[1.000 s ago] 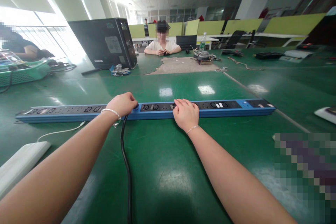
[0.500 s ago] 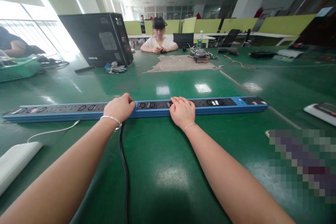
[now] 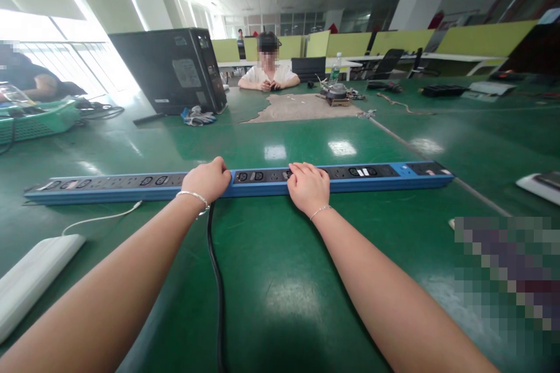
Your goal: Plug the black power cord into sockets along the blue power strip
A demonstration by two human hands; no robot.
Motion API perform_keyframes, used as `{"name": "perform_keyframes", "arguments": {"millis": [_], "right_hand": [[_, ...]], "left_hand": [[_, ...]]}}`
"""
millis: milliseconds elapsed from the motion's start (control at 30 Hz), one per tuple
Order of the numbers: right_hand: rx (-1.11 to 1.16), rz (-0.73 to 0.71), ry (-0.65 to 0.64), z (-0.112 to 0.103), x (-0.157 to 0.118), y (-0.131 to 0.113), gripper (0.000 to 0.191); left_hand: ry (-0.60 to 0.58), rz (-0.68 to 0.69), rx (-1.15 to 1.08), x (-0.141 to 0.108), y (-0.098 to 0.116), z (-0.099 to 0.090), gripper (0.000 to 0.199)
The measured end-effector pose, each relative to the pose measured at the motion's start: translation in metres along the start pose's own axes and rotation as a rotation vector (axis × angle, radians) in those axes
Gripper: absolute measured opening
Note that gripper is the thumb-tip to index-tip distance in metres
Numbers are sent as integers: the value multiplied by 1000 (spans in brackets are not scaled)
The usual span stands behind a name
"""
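Note:
A long blue power strip [image 3: 271, 188] with a black face and several sockets lies across the green table. My left hand [image 3: 207, 179] is closed just left of its middle, knuckles up, against the strip. A black power cord [image 3: 214, 262] comes out below that hand and runs toward me; its end is hidden in my fingers. To the right, my right hand [image 3: 310, 186] rests over the strip with fingers bent across the top and the thumb side toward the left, holding it against the table.
Left are a white power bank [image 3: 39, 274] with a white cable, and a green basket [image 3: 44, 119]. Behind stand a black computer case [image 3: 170, 70], gloves [image 3: 198, 116] and a bottle [image 3: 336, 70]. A person [image 3: 269, 73] sits opposite; another [image 3: 30, 78] is at left.
The whole view has shifted slightly to the right in the picture. Both hands keep their places on the power strip, with no visible change of grip.

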State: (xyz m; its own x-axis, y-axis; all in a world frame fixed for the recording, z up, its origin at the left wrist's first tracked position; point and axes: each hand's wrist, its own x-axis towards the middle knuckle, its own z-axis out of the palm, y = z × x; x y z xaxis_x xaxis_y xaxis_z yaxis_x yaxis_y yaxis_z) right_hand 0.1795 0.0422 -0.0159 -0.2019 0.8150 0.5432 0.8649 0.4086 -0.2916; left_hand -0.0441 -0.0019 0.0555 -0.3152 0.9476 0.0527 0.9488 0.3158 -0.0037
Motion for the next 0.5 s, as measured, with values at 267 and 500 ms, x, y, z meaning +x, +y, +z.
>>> {"name": "perform_keyframes", "arguments": {"millis": [267,500], "right_hand": [[6,-2,1,0,0,0,39],[5,2,0,1,0,1,39]], "left_hand": [[22,10,-39,-3,-2,3,41],[-45,55,-28,12,-8,-2,35]]}}
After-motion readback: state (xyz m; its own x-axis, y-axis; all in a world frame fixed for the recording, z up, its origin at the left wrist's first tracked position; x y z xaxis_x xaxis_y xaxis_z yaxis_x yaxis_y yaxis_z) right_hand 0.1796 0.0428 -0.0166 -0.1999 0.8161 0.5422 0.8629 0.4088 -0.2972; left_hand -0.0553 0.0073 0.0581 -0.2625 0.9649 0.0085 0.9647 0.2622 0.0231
